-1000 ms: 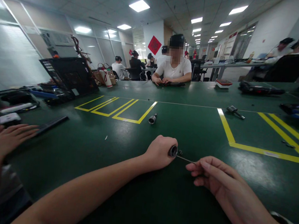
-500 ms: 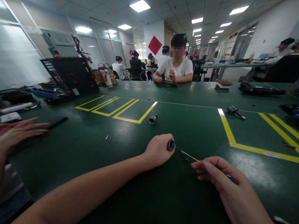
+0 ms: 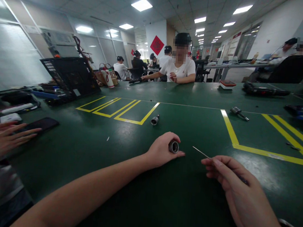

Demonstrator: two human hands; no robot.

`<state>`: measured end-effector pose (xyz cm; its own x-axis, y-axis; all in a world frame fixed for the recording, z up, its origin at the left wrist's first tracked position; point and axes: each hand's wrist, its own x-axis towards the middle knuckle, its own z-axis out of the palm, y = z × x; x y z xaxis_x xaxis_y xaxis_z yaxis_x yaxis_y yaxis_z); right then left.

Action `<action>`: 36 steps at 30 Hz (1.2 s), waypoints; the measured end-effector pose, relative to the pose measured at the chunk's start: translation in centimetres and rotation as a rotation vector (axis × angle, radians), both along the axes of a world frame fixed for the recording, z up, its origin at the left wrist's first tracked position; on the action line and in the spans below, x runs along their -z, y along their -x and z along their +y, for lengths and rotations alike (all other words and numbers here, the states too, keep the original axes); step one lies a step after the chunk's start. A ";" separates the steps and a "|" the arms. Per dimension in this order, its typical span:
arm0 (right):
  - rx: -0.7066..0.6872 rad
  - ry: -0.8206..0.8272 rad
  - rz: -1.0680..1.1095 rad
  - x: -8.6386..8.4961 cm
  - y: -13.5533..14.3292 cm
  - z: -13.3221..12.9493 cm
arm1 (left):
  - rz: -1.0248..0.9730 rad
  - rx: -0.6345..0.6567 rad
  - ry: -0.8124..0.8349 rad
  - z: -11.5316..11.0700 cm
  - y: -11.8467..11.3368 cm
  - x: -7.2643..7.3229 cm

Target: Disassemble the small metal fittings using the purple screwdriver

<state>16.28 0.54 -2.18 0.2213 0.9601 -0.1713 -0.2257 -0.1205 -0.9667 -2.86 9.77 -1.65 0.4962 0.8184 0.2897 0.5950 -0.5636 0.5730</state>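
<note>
A short metal cylinder with a hollow round end [image 3: 174, 147] is held in my left hand [image 3: 162, 150], its opening facing right and toward me. My left thumb sticks out to the right, low over the green table [image 3: 128, 143]. Between the fingertips of my right hand [image 3: 236, 183] is a thin screwdriver [image 3: 201, 152], its metal shaft pointing up and left. The tip stands a short way right of the left thumb, touching nothing. A metal socket piece [image 3: 155, 119] lies beyond my left hand.
A metal bit holder [image 3: 239, 113] lies at the right, near yellow tape [image 3: 230, 128]. Another person's hands [image 3: 8, 139] are at the left by a dark phone [image 3: 43, 123]. A person in white [image 3: 181, 72] sits across. A black tool [image 3: 265, 90] lies far right.
The screwdriver tip has moved right, away from my left hand. My left thumb has stretched out. Small dark parts between my hands no longer show. The person across has moved a dark object leftward.
</note>
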 end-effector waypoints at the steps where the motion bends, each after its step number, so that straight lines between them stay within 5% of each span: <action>1: 0.011 -0.011 0.007 0.0 0.0 0.0 | -0.003 0.038 0.004 0.0 0.0 -0.1; 7: 0.054 -0.114 0.013 -0.5 -0.9 0.4 | 0.056 0.256 0.033 0.0 0.0 -0.4; 13: 0.094 -0.009 -0.314 0.1 -2.1 1.6 | 0.060 0.330 0.074 0.2 -0.1 -0.4; 22: -0.059 -0.074 -0.248 0.1 -0.4 1.1 | 0.181 0.334 0.061 0.1 -0.2 -0.5; 25: -0.069 -0.146 -0.529 -0.4 -0.8 1.2 | 0.190 0.342 0.041 0.0 -0.1 -0.5; 29: -0.282 -0.261 -0.877 -0.8 -1.8 1.4 | 0.198 0.362 0.011 0.0 0.0 -0.4; 36: -0.447 -0.345 -0.854 -0.3 -0.9 2.1 | 0.202 0.365 -0.025 -0.2 0.0 -0.8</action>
<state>17.18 2.68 -1.86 -0.2505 0.9519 0.1765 0.5517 0.2902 -0.7819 -2.84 9.57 -0.89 0.8012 0.5726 0.1741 0.4532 -0.7704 0.4484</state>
